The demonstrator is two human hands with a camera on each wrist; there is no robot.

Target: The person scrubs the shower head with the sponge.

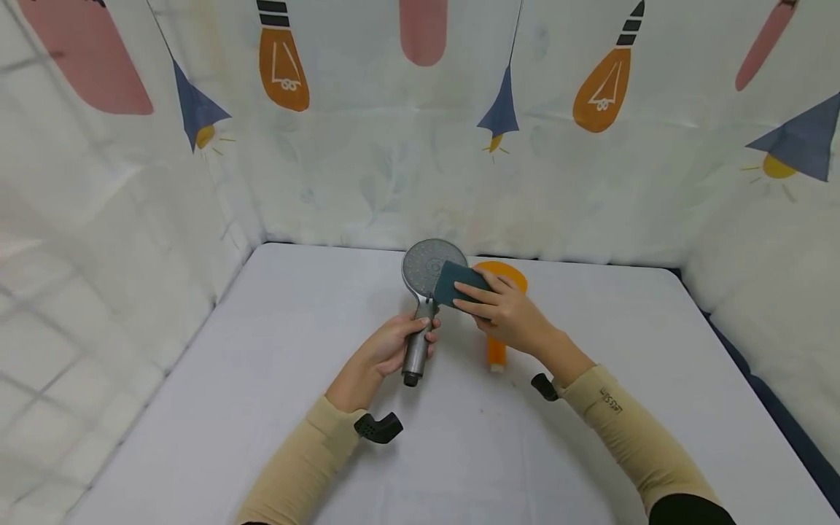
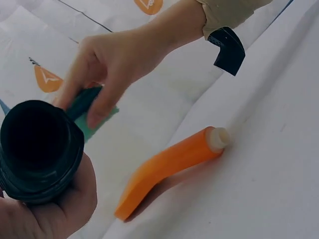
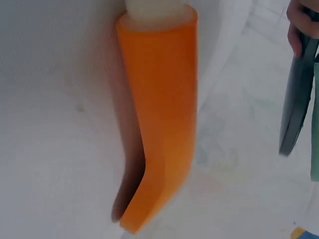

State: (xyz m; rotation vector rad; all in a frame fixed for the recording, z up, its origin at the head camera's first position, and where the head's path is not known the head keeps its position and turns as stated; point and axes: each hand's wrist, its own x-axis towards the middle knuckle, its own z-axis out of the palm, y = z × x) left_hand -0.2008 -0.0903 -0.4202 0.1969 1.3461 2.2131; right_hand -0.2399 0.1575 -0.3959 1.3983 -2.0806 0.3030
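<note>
My left hand [image 1: 402, 341] grips the handle of a grey shower head [image 1: 426, 264], held up above the table with its round face toward the head camera. My right hand [image 1: 515, 313] holds a dark green sponge [image 1: 456, 283] at the lower right edge of that face. Seen from the right wrist, the sponge [image 3: 315, 129] is lighter green on one side and lies alongside the shower head's rim [image 3: 296, 104]; whether they touch I cannot tell. The left wrist view shows the handle's dark hollow end [image 2: 37, 144]. Below the right hand is an orange shower head [image 1: 496, 351], its disc partly covered by that hand.
A white table [image 1: 282, 306] lies under everything. White cloth walls [image 1: 367, 168] printed with lamps and bulbs rise behind it and at both sides. Black wrist devices [image 1: 379, 429] stick out from the beige sleeves [image 1: 630, 423].
</note>
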